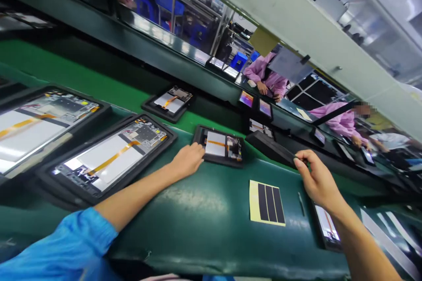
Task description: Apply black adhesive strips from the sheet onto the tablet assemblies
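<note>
Pale glare patches the green bench top (211,237) while the distance blurs.

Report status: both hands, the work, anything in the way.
Left hand at edge of open tablet, grip unclear. Right hand gripping flat black piece, tilted. Black-strip sheet on green bench, apart from both hands.

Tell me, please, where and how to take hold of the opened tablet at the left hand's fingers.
The opened tablet is probably best gripped by its black rim at the left end, with the left hand coming from the left. It lies with its inside up, so the rim is clear of the exposed parts, and the circuit board sits toward the right end.
</note>
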Action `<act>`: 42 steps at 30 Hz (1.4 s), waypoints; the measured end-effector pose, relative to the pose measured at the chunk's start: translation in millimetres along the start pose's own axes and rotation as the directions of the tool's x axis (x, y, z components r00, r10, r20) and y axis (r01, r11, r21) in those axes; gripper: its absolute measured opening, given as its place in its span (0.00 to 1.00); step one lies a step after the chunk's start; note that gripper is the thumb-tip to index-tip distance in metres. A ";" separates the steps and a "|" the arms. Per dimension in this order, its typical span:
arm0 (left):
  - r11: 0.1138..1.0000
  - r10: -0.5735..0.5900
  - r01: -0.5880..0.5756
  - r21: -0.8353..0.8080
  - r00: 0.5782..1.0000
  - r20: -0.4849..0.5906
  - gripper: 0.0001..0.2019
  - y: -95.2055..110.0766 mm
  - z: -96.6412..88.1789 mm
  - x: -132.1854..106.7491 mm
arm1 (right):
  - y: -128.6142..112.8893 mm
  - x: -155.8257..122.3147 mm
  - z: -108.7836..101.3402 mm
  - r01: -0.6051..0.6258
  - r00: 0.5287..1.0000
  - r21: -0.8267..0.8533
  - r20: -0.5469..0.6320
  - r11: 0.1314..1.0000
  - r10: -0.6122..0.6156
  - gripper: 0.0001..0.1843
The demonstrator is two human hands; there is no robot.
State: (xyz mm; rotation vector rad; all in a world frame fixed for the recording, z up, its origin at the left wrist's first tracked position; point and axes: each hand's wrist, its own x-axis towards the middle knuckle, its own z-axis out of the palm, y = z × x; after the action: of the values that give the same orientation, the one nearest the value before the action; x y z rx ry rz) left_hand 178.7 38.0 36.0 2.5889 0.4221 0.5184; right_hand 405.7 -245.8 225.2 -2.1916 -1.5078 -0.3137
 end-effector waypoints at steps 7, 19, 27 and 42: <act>0.888 -0.329 0.250 -0.386 0.932 -0.154 0.29 25.2 -2.3 51.8 | -50.8 -50.6 -1.7 0.038 0.997 -0.013 -0.066 0.999 -0.039 0.03; -0.033 -0.711 0.507 -0.861 0.594 0.377 0.37 31.1 -10.6 -89.2 | -178.7 -130.2 170.9 0.289 0.914 0.159 0.247 0.944 -0.321 0.20; 0.292 -0.565 0.637 -0.713 0.717 0.409 0.35 1.9 -35.8 -104.7 | -160.0 -137.8 162.2 0.338 0.877 0.365 0.212 0.867 -0.431 0.19; 0.969 -0.236 0.229 -0.093 0.969 -0.070 0.08 27.0 -29.8 -120.0 | -143.7 -109.6 194.3 0.301 0.883 0.159 0.327 0.940 -0.338 0.24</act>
State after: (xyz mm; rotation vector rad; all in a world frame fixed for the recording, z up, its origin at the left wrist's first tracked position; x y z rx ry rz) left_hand 65.7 -18.7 39.7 2.4020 0.7058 0.5462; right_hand 218.2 -198.1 43.6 -1.9840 -2.0388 0.0619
